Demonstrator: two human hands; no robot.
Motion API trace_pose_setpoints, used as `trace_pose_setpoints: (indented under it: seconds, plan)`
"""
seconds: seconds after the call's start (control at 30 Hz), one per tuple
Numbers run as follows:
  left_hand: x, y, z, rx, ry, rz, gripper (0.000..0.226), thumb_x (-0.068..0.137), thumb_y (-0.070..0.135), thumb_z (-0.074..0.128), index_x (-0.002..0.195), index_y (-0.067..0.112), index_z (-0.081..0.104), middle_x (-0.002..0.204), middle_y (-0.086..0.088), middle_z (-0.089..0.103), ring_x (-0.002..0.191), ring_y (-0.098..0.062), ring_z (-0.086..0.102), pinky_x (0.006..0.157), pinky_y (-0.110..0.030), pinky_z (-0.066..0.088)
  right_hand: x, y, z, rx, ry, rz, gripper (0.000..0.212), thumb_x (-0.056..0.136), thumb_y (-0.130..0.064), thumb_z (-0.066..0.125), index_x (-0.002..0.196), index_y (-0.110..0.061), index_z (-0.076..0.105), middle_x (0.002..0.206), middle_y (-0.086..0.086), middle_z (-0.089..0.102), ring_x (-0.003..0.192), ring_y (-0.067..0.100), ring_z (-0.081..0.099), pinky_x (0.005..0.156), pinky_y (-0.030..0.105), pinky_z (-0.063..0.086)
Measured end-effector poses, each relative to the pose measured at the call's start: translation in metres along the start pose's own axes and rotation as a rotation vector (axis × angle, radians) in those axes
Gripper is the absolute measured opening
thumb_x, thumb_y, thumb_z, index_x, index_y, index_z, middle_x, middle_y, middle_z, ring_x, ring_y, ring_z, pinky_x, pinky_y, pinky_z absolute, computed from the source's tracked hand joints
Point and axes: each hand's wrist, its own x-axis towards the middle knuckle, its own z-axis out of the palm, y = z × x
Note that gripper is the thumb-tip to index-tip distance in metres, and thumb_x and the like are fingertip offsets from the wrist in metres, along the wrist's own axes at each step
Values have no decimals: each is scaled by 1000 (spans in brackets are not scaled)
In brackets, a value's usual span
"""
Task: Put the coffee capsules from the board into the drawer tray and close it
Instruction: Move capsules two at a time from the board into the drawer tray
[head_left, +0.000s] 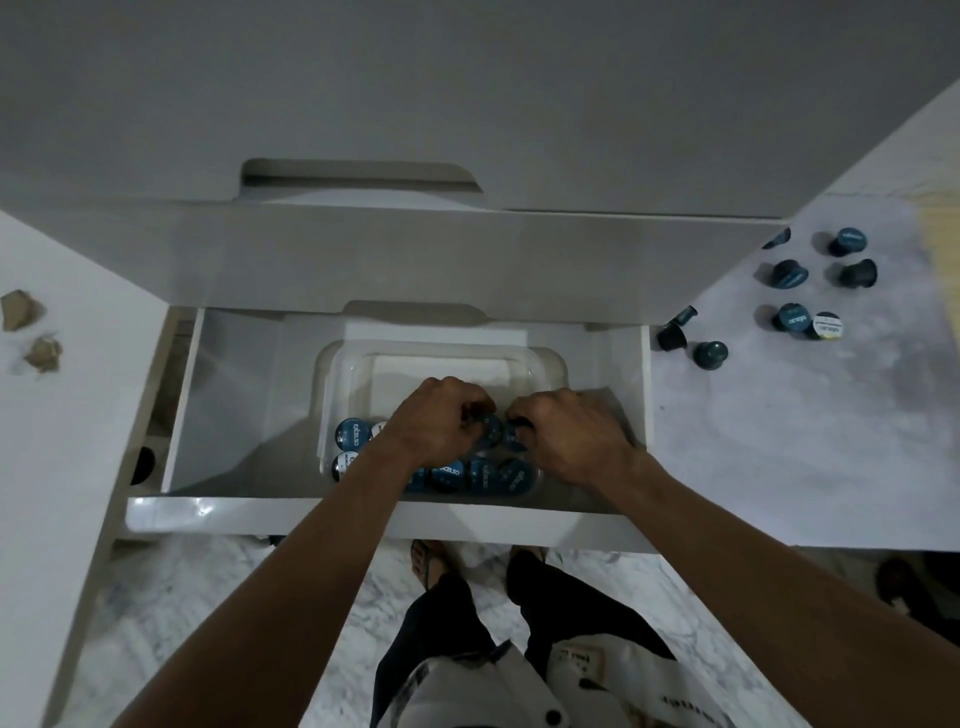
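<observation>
Left hand (439, 423) and right hand (569, 434) each pinch one teal coffee capsule (490, 431) over the clear plastic tray (550, 364) in the open white drawer (363, 517) — nine more capsules (789, 274) on the counter.

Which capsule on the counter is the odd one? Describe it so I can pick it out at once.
Start at the open drawer and look to the counter on its right, where loose capsules lie scattered. In the pair farthest right, the odd capsule touches a blue one. Its top is white with a yellowish edge; the others are dark blue or teal.
</observation>
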Motion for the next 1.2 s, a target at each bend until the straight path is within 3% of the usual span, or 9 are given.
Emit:
trace_pose_setpoints:
  seconds: [0.47,0.67,0.77,0.93,1.1,1.2]
  plan:
    - [0,1,1,5,-33,-20,35,84,14,68,118,20,67,112,0,71,100,-15,66,91,-33,55,-1,2,2,16,-15,-17,20,94,-27,51,110,-26,63,99,4,70,85,24,66,75,40,56]
    - [-4,-1,-2,-60,68,-59,30,86,16,70,116,19,68,112,2,69,101,-10,63,91,-22,48,-1,5,0,8,-20,-34,19,93,-29,51,108,-26,62,99,6,70,85,26,66,74,39,56]
    - [-10,-3,-5,-62,137,-67,28,85,18,72,112,20,69,108,4,69,99,-7,62,90,-20,49,-2,6,-3,30,-2,-54,28,94,-27,52,121,-25,61,110,7,69,93,26,66,78,38,56]
    - [-29,-1,-21,-91,279,-50,26,83,19,74,109,18,70,102,4,71,92,-5,63,87,-25,53,-10,6,-20,196,157,-37,37,92,-24,58,130,-24,58,127,5,64,107,25,63,89,35,54]
    - [-51,15,-47,-169,464,12,26,79,29,79,104,23,71,94,10,70,87,2,64,73,-8,44,-29,-2,-40,484,411,37,37,88,-30,69,123,-21,64,111,-4,68,101,11,64,89,14,40]
    - [-68,29,-58,-194,517,79,32,77,34,80,107,23,71,95,12,71,86,6,64,68,0,42,-49,-11,-47,616,524,90,38,85,-33,73,119,-19,66,103,-6,69,88,10,66,84,15,46]
